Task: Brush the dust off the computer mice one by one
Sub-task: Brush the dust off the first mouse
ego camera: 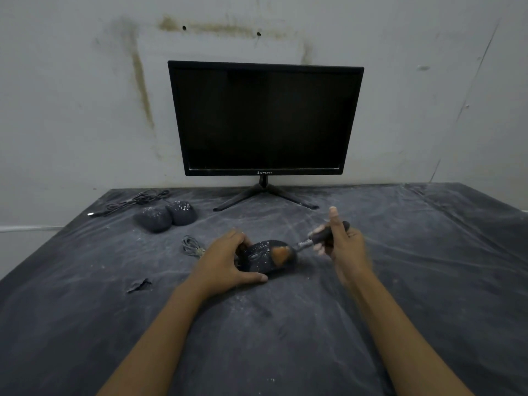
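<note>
A black computer mouse [261, 257] speckled with white dust lies on the dark covered table, in the middle. My left hand [228, 260] grips its left side, thumb along the near edge. My right hand [341, 242] holds a brush [303, 246] by its dark handle; the orange-brown bristles touch the right part of the mouse's top. Two more dusty black mice, one [154, 220] beside the other [183, 212], sit at the back left.
A black monitor [264, 118] on a splayed stand rises at the back against a stained wall. Coiled cables [134, 201] lie behind the back mice, and a small cable bundle [191, 246] lies left of my left hand. A dark scrap [139, 285] lies front left.
</note>
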